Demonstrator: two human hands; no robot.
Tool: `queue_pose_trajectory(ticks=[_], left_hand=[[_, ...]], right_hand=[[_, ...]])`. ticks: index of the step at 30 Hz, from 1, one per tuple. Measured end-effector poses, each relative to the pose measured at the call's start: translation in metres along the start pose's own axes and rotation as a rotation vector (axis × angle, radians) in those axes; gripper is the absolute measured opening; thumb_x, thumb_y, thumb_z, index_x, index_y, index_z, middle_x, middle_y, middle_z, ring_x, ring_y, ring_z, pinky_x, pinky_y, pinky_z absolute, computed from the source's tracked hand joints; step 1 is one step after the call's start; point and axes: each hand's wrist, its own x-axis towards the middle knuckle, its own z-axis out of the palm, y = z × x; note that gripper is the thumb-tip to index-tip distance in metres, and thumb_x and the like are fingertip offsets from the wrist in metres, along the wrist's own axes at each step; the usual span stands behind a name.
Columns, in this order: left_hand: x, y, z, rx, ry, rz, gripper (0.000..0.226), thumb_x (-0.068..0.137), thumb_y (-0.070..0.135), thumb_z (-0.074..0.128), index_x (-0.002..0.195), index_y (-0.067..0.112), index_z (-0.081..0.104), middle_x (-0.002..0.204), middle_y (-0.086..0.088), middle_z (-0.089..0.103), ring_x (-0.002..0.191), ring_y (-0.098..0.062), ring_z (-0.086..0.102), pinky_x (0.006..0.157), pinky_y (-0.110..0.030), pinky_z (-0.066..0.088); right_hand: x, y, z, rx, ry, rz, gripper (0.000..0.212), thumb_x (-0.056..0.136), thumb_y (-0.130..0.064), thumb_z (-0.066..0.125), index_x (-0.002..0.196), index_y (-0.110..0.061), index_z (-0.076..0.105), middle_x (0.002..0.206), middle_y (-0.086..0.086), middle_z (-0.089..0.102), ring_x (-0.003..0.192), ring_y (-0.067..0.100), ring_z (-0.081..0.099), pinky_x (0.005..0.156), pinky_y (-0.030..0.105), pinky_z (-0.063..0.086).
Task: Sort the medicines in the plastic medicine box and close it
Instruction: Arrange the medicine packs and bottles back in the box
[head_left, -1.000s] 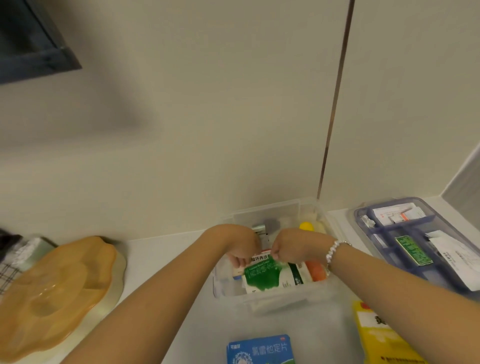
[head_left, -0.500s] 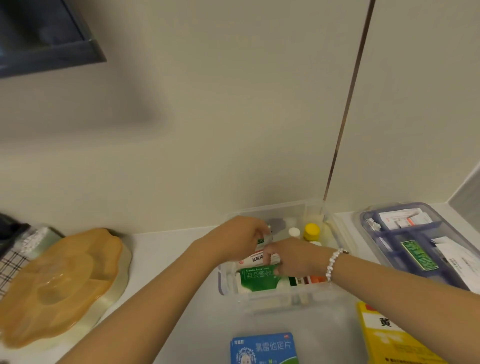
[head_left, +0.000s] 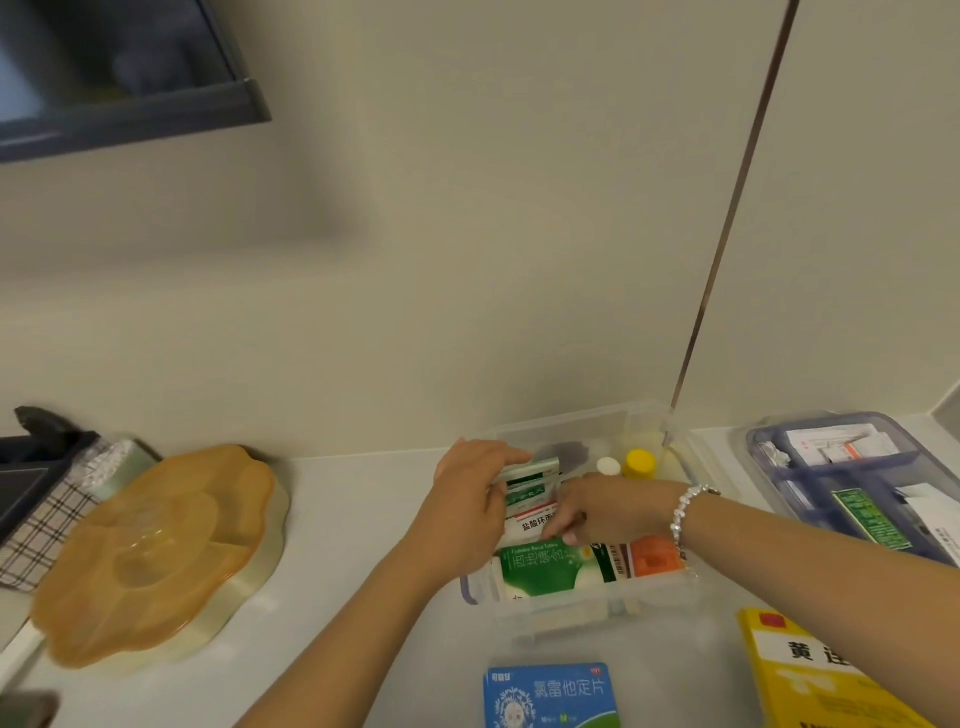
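- clear plastic medicine box (head_left: 649, 587) is sitting open on the white counter (head_left: 332, 519), at about 5 o'clock from frame centre; back wall nearly touching the room wall
- left hand (head_left: 467, 499) is reaching in over the box's left rim; fingers curled around a small stack of green-and-white packets (head_left: 530, 483), thumb on top, stack held upright-ish at the box's 10 o'clock corner
- right hand (head_left: 597, 506) is coming in from 3 o'clock, beaded bracelet (head_left: 683, 506) on the wrist; fingertips pinched narrow on the top edge of a white carton with red stripe (head_left: 530, 522), just beside the left hand's stack
- green-and-white carton (head_left: 540, 564) is lying flat along the box's near wall; orange-and-white carton (head_left: 649, 558) is lying at its 3 o'clock, touching
- yellow-capped bottle (head_left: 640, 462) and white-capped bottle (head_left: 608, 466) are standing at the box's far side, around 1 o'clock
- outside the box: blue carton (head_left: 550, 696) at 6 o'clock; yellow carton (head_left: 810, 675) at 4 o'clock; blue divided tray (head_left: 779, 467) holding more packs at 3 o'clock
- amber lidded dish (head_left: 156, 551) is sitting well apart at 9 o'clock
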Motion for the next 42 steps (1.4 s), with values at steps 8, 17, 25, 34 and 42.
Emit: queue_pose_trajectory(ticks=[8,17,25,34,42], left_hand=[[0.0,-0.003,0.002,0.047,-0.001,-0.004,0.041,0.091,0.005,0.041,0.126,0.024,0.052,0.129,0.003,0.052,0.126,-0.011,0.036,0.099,0.004,-0.003],[0.0,-0.003,0.002,0.028,0.005,0.01,0.043,0.088,0.002,0.043,0.123,0.023,0.054,0.125,0.003,0.054,0.121,-0.01,0.039,0.091,0.01,-0.001],[0.001,-0.003,0.002,-0.031,0.016,0.005,0.043,0.088,0.001,0.044,0.123,0.023,0.054,0.123,0.003,0.052,0.12,-0.009,0.039,0.106,-0.017,0.022],[0.0,-0.004,0.002,-0.049,-0.001,0.0,0.044,0.087,0.001,0.045,0.123,0.024,0.054,0.121,0.006,0.053,0.118,-0.007,0.039,0.113,-0.033,0.024],[0.002,-0.009,0.006,-0.054,-0.001,0.003,0.039,0.09,0.007,0.046,0.122,0.026,0.054,0.115,0.012,0.048,0.113,-0.002,0.037,0.104,-0.018,0.024]], right_hand=[[0.006,-0.008,0.007,0.104,-0.029,-0.035,0.043,0.09,-0.01,0.047,0.124,-0.034,0.056,0.133,-0.005,0.055,0.116,0.017,0.049,0.106,0.031,0.038],[0.013,-0.012,0.008,-0.007,-0.022,-0.09,0.034,0.091,-0.023,0.05,0.124,-0.032,0.056,0.127,-0.004,0.059,0.113,0.017,0.052,0.101,0.029,0.041],[0.02,-0.02,0.016,-0.077,-0.022,-0.147,0.046,0.092,-0.018,0.047,0.133,-0.039,0.043,0.132,-0.002,0.052,0.11,0.016,0.049,0.088,0.021,0.037],[0.017,-0.011,0.014,0.215,0.238,0.016,0.024,0.069,-0.023,0.078,0.09,-0.014,0.069,0.084,-0.007,0.068,0.064,-0.002,0.05,0.061,0.012,0.041],[0.012,-0.01,0.006,0.233,0.148,0.018,0.023,0.079,-0.028,0.069,0.098,-0.016,0.071,0.104,0.0,0.071,0.087,0.008,0.059,0.082,0.022,0.048]])
